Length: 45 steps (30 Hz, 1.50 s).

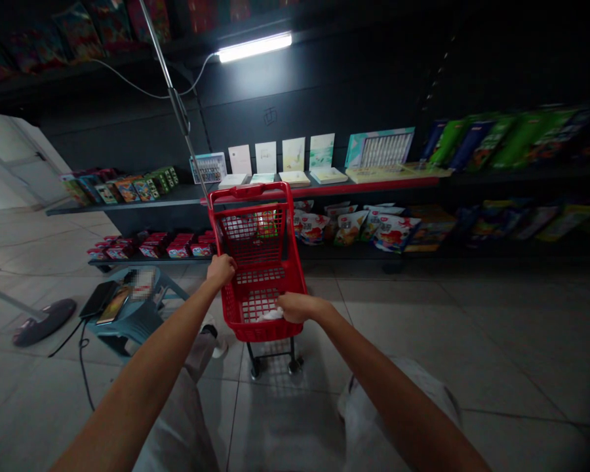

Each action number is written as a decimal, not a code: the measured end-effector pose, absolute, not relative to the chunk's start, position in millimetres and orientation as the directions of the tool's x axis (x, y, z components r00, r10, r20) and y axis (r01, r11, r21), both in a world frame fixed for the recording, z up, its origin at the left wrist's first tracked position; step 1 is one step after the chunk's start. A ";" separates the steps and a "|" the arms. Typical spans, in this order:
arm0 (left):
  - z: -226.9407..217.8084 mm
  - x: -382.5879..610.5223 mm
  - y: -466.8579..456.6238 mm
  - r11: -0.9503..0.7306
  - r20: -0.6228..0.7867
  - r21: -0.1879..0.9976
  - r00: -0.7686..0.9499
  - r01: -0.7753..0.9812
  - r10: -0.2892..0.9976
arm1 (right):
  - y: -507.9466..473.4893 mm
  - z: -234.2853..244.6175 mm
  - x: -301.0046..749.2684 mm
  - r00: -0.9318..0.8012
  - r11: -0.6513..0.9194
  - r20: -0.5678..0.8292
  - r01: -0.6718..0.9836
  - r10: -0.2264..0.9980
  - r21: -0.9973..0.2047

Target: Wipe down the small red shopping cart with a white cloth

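Note:
A small red shopping cart (255,269) with a grid-walled basket stands on the floor in front of me, its handle end towards the shelf. My left hand (221,270) grips the left rim of the basket, fingers closed over the edge. Inside the front of the basket, low by its right wall, my right hand (295,308) is closed on a crumpled white cloth (272,314), pressed near the basket's front edge. Part of the cloth is hidden under the fingers. Nothing else shows in the basket.
Behind the cart runs a dark shelf (177,194) with boxes, notebooks (294,157) and bagged snacks (350,226). A blue-grey stool (142,318) holding devices and a cable stands left, beside a round stand base (44,321). A metal pole (163,65) rises behind the cart.

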State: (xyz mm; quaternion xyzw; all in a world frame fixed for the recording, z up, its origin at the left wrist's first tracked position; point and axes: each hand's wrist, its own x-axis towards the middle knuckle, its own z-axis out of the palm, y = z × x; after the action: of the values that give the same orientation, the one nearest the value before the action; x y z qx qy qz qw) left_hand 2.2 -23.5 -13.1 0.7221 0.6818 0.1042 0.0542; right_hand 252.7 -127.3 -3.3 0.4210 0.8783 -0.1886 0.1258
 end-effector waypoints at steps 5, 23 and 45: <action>-13.5 0.7 -21.0 -0.095 0.079 0.183 0.081 0.978 0.994 | -137.4 4.7 259.8 -0.634 0.619 -0.345 0.768 0.693 -0.167; -14.2 2.3 -22.7 -0.145 0.096 0.100 0.136 0.984 0.986 | -159.7 9.0 277.6 -0.672 0.642 -0.152 0.739 0.724 -0.207; -7.7 9.7 -19.1 -0.050 0.164 -0.349 0.113 0.936 0.980 | -168.9 6.2 245.7 -0.639 0.625 -0.133 0.769 0.757 -0.135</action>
State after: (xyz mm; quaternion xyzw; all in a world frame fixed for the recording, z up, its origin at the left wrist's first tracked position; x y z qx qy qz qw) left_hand 9.7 -19.1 -7.7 0.7222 0.6632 -0.0585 -0.1876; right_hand 245.7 -168.9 6.2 0.4236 0.9009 -0.0898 0.0317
